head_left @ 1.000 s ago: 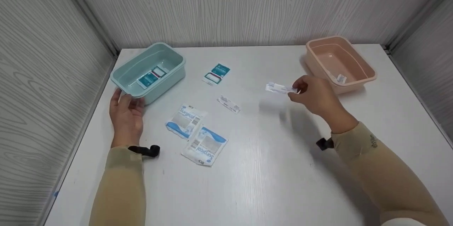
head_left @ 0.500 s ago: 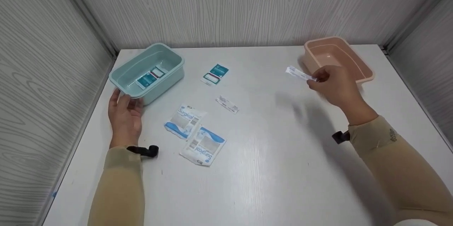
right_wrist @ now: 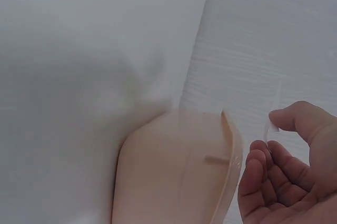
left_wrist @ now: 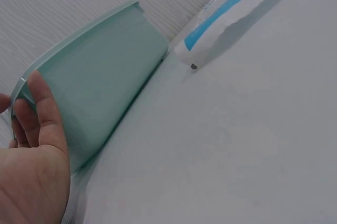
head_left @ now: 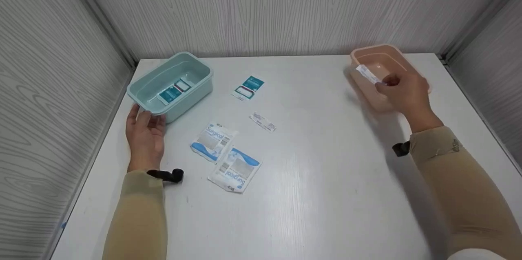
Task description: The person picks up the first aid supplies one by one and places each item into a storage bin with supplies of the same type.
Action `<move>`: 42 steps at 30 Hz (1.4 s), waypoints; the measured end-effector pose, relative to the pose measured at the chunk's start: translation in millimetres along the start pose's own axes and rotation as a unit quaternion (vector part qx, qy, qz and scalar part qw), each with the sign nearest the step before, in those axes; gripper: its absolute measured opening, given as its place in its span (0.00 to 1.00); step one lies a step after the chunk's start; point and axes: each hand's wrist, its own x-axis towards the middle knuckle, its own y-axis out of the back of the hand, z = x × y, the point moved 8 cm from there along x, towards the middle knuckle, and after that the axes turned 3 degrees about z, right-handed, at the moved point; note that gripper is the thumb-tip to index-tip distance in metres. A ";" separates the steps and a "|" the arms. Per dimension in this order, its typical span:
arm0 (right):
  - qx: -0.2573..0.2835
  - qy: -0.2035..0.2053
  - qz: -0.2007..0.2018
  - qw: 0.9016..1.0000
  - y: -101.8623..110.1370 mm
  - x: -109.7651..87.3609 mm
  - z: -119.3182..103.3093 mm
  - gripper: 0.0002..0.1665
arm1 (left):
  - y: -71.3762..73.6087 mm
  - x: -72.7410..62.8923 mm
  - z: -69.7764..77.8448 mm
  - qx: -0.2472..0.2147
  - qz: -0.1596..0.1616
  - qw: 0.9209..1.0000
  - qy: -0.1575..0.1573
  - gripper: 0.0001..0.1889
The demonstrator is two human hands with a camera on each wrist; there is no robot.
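Observation:
Above the peach tub [head_left: 377,99], my right hand [head_left: 408,92] pinches a slim white packet [head_left: 368,74] with bluish print between thumb and fingers. In the right wrist view the packet [right_wrist: 273,126] shows nearly edge-on, beside the tub's rim. My left hand [head_left: 146,137] touches the near corner of the teal tub [head_left: 187,99], its fingers against the outer wall just under the rim. Inside that tub lie teal-and-white packets [head_left: 170,93]. A similar teal-and-white packet [head_left: 248,88] lies on the table, with another slim white packet [head_left: 262,122] nearer to me.
Two white-and-blue packets marked "Surgical", one [head_left: 213,142] behind the other [head_left: 235,170], lie close together left of the table's middle. Grey wood-grain panels [head_left: 261,11] wall the white table [head_left: 310,195] at the back and sides.
My right hand has carried the slim white packet to the right and away from me, from over the table to over the peach tub. The left hand has stayed at the teal tub.

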 end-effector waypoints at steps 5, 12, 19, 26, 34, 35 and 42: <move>-0.024 -0.028 0.023 0.999 9.9 9.3 22.1 0.21 | -0.8 0.3 0.6 -0.011 -0.003 1.000 0.003 0.36; -0.027 -0.070 0.026 0.997 20.0 16.3 43.6 0.27 | -0.5 0.7 -0.8 -0.018 -0.011 1.000 0.004 0.38; -0.028 -0.110 0.027 0.993 29.1 18.8 57.3 0.36 | -0.6 3.0 -0.6 -0.019 -0.016 1.000 0.003 0.40; -0.012 -0.108 0.029 0.994 31.4 17.4 62.5 0.43 | 1.2 3.1 -1.8 -0.015 -0.006 1.000 -0.001 0.38; 0.006 -0.106 0.052 0.993 34.7 16.4 52.2 0.43 | 1.6 2.6 -1.4 -0.020 -0.006 1.000 0.002 0.39; 0.010 -0.104 0.056 0.993 34.9 16.3 49.4 0.43 | 1.4 2.4 -1.3 -0.023 -0.007 1.000 0.004 0.39; 0.054 -0.082 0.095 0.991 35.2 10.3 21.2 0.40 | -0.8 1.8 -1.1 -0.030 -0.012 0.999 0.011 0.40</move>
